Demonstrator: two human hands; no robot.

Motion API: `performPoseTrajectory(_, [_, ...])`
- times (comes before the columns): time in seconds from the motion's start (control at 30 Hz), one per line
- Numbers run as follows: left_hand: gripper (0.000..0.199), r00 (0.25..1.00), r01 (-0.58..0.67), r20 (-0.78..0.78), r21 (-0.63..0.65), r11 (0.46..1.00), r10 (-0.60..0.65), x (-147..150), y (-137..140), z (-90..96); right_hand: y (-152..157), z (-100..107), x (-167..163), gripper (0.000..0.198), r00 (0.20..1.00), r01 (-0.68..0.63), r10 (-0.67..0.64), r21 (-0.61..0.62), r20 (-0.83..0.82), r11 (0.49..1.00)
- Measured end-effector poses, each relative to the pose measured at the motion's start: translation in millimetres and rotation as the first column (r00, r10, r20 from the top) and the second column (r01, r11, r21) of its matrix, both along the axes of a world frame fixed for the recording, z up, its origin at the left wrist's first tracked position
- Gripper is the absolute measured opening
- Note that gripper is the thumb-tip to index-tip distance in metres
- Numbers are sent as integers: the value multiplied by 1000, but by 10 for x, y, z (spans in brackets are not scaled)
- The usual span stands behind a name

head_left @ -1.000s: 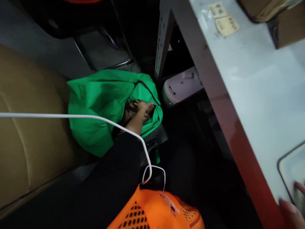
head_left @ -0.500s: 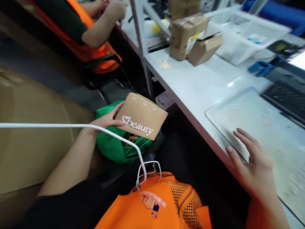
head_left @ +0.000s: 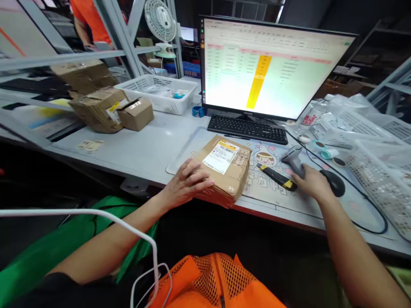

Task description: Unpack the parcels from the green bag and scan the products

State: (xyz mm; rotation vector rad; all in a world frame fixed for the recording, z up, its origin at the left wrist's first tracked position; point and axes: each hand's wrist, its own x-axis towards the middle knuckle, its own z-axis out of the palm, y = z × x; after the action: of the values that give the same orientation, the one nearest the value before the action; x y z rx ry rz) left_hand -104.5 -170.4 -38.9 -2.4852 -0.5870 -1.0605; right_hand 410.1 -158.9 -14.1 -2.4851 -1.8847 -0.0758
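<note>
A cardboard box [head_left: 237,175] with a white and yellow shipping label [head_left: 221,157] facing up rests at the front edge of the patterned desk mat [head_left: 189,147]. My left hand [head_left: 188,184] grips its near left side. Over on the right, my right hand [head_left: 310,182] is closed around the handle of a grey barcode scanner [head_left: 293,159], its fingers partly hidden. Between box and scanner lies a black and yellow utility knife [head_left: 276,176]. A black mouse [head_left: 334,183] is just right of my right hand.
Behind the mat stand a keyboard [head_left: 247,128] and a lit monitor [head_left: 234,81]. Cartons [head_left: 136,114] and a white basket [head_left: 180,100] are at the left; a second white basket [head_left: 382,188] and a cable are at the right. A green bag [head_left: 41,256] hangs below the desk.
My view has swung right, toward the monitor. The box has moved from above the green bag to the desk edge, its labelled side now showing. My right hand, open before, has taken the scanner.
</note>
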Motion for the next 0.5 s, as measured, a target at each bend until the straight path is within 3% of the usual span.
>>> performPoseTrajectory(0.13, [63, 994, 54, -100, 4, 999, -53, 152, 39, 142, 217, -30, -76, 68, 996, 80, -78, -39, 48, 996])
performPoseTrajectory(0.23, [67, 989, 66, -134, 7, 998, -65, 156, 56, 206, 409, 155, -138, 49, 990, 119, -123, -52, -63, 992])
performPoseTrajectory(0.3, [69, 987, 72, -147, 9, 997, -70, 152, 77, 225, 462, 419, -175, 29, 951, 133, -148, -73, -272, 988])
performPoseTrajectory(0.37, [70, 984, 81, -159, 18, 997, -77, 147, 94, 247, 410, 785, -233, 17, 837, 92, -113, -67, -535, 994])
performPoseTrajectory(0.43, [68, 981, 87, -176, 27, 996, -81, 145, 96, 281, 269, 1204, -332, 29, 684, -13, -43, -71, -728, 997])
performPoseTrajectory(0.5, [65, 976, 89, -201, 31, 996, -81, 147, 79, 321, 101, 1610, -474, 43, 595, -125, 13, -76, -804, 989])
